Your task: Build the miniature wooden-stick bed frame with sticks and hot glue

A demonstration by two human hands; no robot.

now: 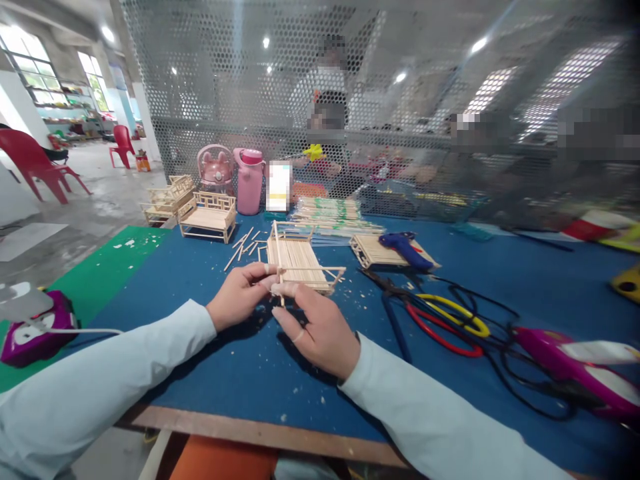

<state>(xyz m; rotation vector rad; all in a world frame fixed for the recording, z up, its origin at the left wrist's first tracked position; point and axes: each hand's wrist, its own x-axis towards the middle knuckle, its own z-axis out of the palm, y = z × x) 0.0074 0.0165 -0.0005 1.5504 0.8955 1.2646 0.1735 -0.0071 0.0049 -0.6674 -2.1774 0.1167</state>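
Note:
A small frame of pale wooden sticks (300, 260) stands on the blue table mat, its slatted base facing up and thin rails rising around it. At its near left corner, my left hand (237, 293) pinches the stick frame between thumb and fingers. My right hand (320, 327) meets it there from the right, thumb and forefinger closed around the same corner post. Both sets of fingertips nearly touch and partly hide the joint. Loose short sticks (243, 248) lie just left of the frame.
Finished stick benches (207, 217) stand back left, near a pink bottle (249, 183). Bundled sticks (327, 213) lie behind. Right are a blue glue gun (407, 250) on a slatted piece, pliers (425, 300), cables and a purple power strip (580, 370). A person sits beyond the mesh.

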